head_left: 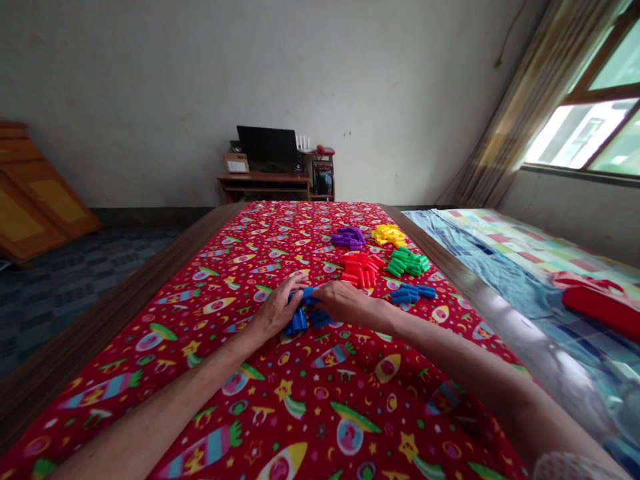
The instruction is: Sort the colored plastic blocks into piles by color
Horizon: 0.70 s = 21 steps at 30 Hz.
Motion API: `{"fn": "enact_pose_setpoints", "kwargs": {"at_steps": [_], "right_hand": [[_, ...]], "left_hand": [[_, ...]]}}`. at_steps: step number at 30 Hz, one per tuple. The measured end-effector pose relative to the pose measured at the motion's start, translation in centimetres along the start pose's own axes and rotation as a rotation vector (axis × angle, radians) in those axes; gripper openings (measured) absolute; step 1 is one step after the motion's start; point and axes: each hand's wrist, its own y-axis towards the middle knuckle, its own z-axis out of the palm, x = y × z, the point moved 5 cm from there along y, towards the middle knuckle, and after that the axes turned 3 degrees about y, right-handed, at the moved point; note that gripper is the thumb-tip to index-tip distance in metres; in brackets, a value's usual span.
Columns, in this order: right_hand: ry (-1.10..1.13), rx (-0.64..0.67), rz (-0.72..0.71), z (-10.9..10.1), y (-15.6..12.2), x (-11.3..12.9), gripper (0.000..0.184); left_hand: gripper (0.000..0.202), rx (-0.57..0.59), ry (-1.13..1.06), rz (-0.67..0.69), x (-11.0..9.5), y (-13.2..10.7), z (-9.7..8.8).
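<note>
Several short blue plastic tubes (pixel 297 323) lie in a small pile on the red patterned cloth, between my two hands. My left hand (pixel 278 305) curves around the far left side of this pile, its fingers stretched out and its thumb apart, touching the blue pieces. From the right, my right hand (pixel 341 300) reaches in with bent fingers closed at a blue tube (pixel 308 293); its fingertips are partly hidden. A few more blue tubes (pixel 406 295) rest to the right of my right hand.
Beyond my right hand lie separate piles of red pieces (pixel 361 268), green pieces (pixel 407 262), purple pieces (pixel 349 238) and yellow pieces (pixel 389 235). The cloth (pixel 320 407) has wrinkles near me. A bed (pixel 505 267) adjoins the table's right side; a desk with a monitor (pixel 269 147) stands behind.
</note>
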Motion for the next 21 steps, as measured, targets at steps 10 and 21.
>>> {"fn": "enact_pose_setpoints", "kwargs": {"at_steps": [10,21], "right_hand": [[-0.111,-0.192,0.361,-7.5,-9.4,-6.0,0.022],[-0.081,-0.156,0.487,-6.7,-17.8,-12.5,0.029]], "left_hand": [[0.042,-0.011,0.119,0.077,-0.8,0.0,-0.2],[0.037,0.006,0.132,0.100,-1.3,0.0,-0.3]]}}
